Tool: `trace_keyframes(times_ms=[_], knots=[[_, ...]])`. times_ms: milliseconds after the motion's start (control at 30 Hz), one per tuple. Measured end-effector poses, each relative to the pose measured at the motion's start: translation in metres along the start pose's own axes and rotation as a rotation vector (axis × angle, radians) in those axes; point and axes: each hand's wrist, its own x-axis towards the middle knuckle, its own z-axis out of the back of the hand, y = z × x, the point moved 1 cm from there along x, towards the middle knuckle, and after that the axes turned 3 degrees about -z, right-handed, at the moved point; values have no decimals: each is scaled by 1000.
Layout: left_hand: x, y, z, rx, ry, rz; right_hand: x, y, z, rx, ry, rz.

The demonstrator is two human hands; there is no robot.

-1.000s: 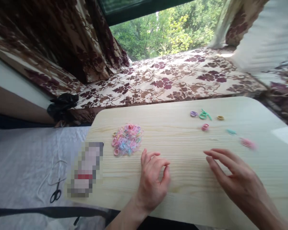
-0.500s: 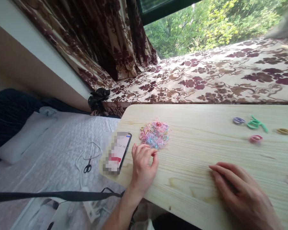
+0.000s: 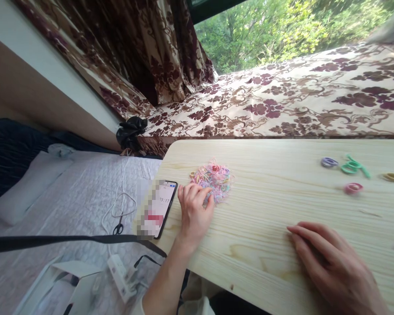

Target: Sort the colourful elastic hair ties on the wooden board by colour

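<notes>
Heap of tangled pastel bands (image 3: 216, 176): left hand (image 3: 195, 214) curled at near edge, pinch unclear; right hand (image 3: 331, 258), fingertips together, rightward across bare pale-wood surface (image 3: 252, 214).

1. The messy pile (image 3: 221, 177) is mostly pink, with bits of purple and yellow.
2. The ring (image 3: 215, 168) on top of it is red.
3. There is a purple band (image 3: 329, 162), a green band (image 3: 356, 164), a pink band (image 3: 353, 191) and a yellowy-brown band (image 3: 393, 179).
4. The table (image 3: 265, 245) is pale yellow, with wavy wood lines.
5. The phone (image 3: 164, 197) has a black edge and a whitish screen with a red patch.
6. The window ledge cloth (image 3: 269, 107) is cream, with purple and brown flowers and curls.
7. The curtain (image 3: 170, 52) has brown and purple flowers too.
8. The trees (image 3: 276, 35) are green and yellow-green.
</notes>
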Motion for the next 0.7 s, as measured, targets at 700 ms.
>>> trace_keyframes(times_ms=[700], knots=[[-2,-5,-2,-20,22,-13,3,4,-1,-3,-47,40]])
